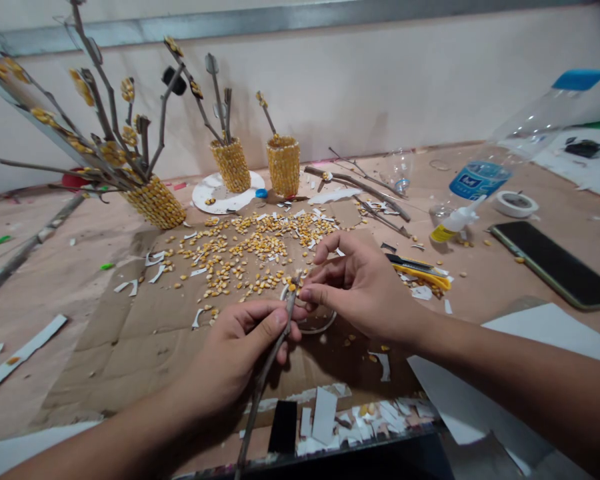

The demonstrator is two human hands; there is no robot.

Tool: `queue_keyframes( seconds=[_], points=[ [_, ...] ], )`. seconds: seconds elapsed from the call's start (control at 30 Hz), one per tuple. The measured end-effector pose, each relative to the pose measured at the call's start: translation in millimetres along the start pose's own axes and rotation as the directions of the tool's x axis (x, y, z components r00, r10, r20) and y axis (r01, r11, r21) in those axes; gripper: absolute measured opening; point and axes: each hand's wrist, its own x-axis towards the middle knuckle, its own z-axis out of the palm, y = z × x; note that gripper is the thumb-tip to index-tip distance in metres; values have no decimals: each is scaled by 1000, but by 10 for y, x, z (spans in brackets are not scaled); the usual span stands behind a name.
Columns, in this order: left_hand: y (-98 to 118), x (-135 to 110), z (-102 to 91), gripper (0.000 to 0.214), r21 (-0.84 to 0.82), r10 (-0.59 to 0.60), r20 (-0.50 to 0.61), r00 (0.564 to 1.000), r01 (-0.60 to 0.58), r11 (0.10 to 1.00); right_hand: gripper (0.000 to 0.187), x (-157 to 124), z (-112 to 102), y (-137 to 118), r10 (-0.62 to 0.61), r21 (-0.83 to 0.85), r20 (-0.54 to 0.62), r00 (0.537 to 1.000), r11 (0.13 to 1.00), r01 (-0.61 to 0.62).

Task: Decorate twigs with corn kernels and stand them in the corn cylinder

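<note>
My left hand (pixel 253 333) is closed around a thin brown twig (pixel 267 363), which slants from the bottom edge up to the middle. At the twig's upper end sits a yellow corn kernel (pixel 293 287). Beside that tip, my right hand (pixel 353 283) is closed, thumb and fingers pinched together close to the kernel. Whatever lies between those fingertips is hidden. Beneath the hands, a brown cardboard sheet (pixel 125 340) carries loose corn kernels (pixel 265 247). Part of a pale ring (pixel 323 328) shows under my right hand.
Kernel-covered cups (pixel 155 203) with twigs stand at the back, one on a white disc (pixel 200 200). On the right are a yellow cutter (pixel 425 270), a glue bottle (pixel 453 225), a tilted plastic bottle (pixel 480 177), tape (pixel 515 203) and a phone (pixel 560 263). Paper scraps (pixel 325 413) lie in front.
</note>
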Motion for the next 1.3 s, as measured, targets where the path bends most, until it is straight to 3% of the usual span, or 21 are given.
queue_keyframes(
  seconds=[0.6,0.77,0.93,1.07,1.2,1.3],
  points=[
    [-45,12,-1,35,9,-43,47,998,43,999,26,-39,37,55,-111,-170,-28,993,980,105],
    [-42,41,18,33,39,-24,-15,1000,25,999,21,-39,1,74,-244,-393,0,970,892,224],
    [-16,62,-21,22,6,82,-70,994,-81,997,12,-42,-22,27,-334,-462,105,937,818,343],
    [4,51,-58,24,14,109,-157,981,-109,994,6,-14,-78,11,-371,-613,188,909,679,404],
    [68,32,-68,24,48,162,-247,955,-155,987,13,39,-113,-20,-117,-812,420,900,394,430],
    [127,34,-70,26,73,229,-245,942,-218,973,20,57,-94,-53,11,-875,432,902,250,416]
  ],
)
